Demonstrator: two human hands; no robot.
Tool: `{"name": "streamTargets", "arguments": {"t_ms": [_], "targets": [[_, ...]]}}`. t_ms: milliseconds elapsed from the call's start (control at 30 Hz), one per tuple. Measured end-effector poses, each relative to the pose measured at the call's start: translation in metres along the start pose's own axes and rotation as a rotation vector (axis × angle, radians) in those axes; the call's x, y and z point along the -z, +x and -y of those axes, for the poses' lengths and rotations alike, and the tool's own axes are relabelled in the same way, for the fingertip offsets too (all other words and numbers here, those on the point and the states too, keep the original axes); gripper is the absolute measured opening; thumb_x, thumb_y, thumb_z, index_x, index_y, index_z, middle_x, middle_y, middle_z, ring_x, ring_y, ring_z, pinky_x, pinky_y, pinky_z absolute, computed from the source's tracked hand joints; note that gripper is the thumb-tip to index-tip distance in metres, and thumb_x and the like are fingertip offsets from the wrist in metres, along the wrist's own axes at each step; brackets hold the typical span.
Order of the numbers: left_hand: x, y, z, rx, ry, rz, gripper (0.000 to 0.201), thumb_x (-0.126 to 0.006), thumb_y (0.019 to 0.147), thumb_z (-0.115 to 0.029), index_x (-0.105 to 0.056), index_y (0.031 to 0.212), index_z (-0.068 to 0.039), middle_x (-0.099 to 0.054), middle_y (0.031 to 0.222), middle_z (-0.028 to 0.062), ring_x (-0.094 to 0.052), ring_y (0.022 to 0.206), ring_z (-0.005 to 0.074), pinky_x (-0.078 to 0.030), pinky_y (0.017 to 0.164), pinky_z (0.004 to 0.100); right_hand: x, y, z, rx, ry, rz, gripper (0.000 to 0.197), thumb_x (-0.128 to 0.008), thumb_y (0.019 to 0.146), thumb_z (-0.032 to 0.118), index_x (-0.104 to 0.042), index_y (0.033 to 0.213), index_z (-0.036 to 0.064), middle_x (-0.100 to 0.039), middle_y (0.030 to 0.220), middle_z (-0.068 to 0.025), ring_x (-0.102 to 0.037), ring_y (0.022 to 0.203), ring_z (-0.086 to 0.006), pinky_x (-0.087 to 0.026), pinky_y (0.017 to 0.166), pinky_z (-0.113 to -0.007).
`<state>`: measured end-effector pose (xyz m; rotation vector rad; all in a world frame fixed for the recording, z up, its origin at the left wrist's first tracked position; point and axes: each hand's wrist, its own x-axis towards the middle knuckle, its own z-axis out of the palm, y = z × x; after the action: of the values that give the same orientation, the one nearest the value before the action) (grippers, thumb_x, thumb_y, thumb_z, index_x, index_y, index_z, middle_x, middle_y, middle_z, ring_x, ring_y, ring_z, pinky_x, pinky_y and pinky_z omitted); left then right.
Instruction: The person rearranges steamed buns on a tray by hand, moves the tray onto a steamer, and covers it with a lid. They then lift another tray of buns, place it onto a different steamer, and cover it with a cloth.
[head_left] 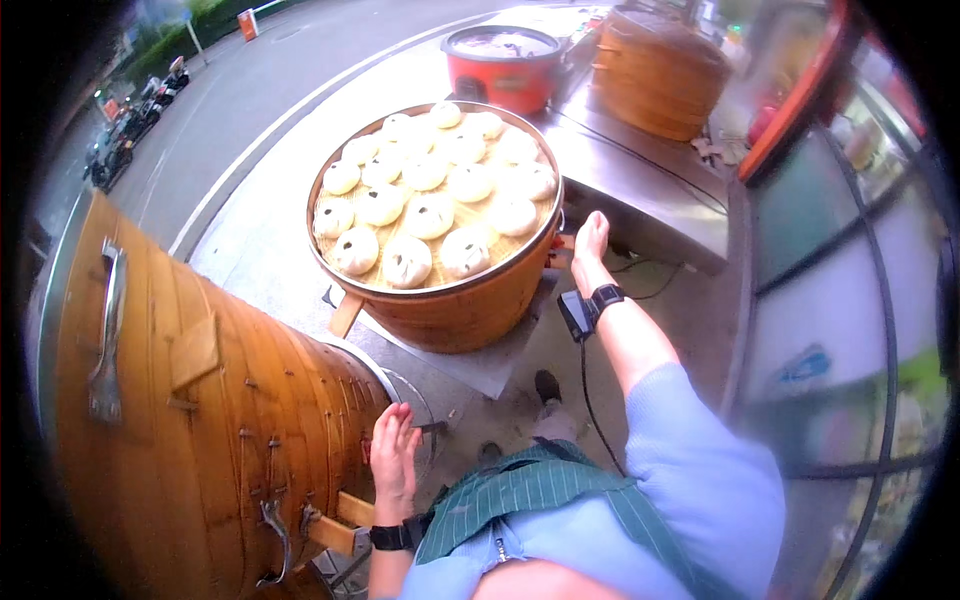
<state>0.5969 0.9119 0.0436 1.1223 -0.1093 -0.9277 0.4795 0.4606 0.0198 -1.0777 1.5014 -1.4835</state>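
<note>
A round bamboo steamer [455, 315] stands in front of me, its top layer set with several pale steamed buns [428, 214], many with a dark spot on top. My right hand [590, 250] is at its right side, beside the side handle, fingers stretched forward and seen edge-on; whether it touches the handle is hard to make out. Lower left, my left hand [394, 455] is raised with its fingers extended, close to a tall stack of bamboo steamers [230, 400]. Nothing shows in either hand. Both wrists wear black straps, the right one with a small cabled device [576, 315].
Behind the buns sits a red cooker [503, 75]. Another bamboo steamer [660, 75] stands on a metal counter [650, 190] at the far right. Glass panels [840, 340] line the right side. Beyond lies a road [270, 90] with parked motorcycles [135, 125].
</note>
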Motion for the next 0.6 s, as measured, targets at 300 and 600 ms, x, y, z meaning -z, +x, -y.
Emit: {"name": "streamTargets", "arguments": {"t_ms": [300, 600], "targets": [[-0.074, 0.105, -0.014, -0.196, -0.133, -0.421, 0.065, -0.039, 0.089, -0.049, -0.031, 0.133, -0.002, -0.03, 0.14, 0.0129, -0.025, 0.131, 0.0252, -0.019, 0.105, 0.0415, -0.061, 0.013, 0.001, -0.206, 0.632, 0.604, 0.049, -0.028, 0.097, 0.036, -0.037, 0.128, -0.0016, -0.045, 0.124, -0.0116, -0.044, 0.112, -0.0183, -0.033, 0.098, -0.029], [-0.128, 0.194, -0.027, -0.521, -0.239, -0.548, 0.056, -0.033, 0.091, -0.048, -0.045, 0.124, -0.004, -0.049, 0.124, 0.0102, -0.049, 0.111, 0.0242, -0.041, 0.094, 0.0366, -0.127, 0.119, 0.012, -0.33, 0.647, 0.981, 0.067, -0.024, 0.095, 0.05, -0.028, 0.135, -0.0028, -0.032, 0.139, -0.0125, -0.03, 0.127, -0.0214, -0.022, 0.106, -0.029]]}}
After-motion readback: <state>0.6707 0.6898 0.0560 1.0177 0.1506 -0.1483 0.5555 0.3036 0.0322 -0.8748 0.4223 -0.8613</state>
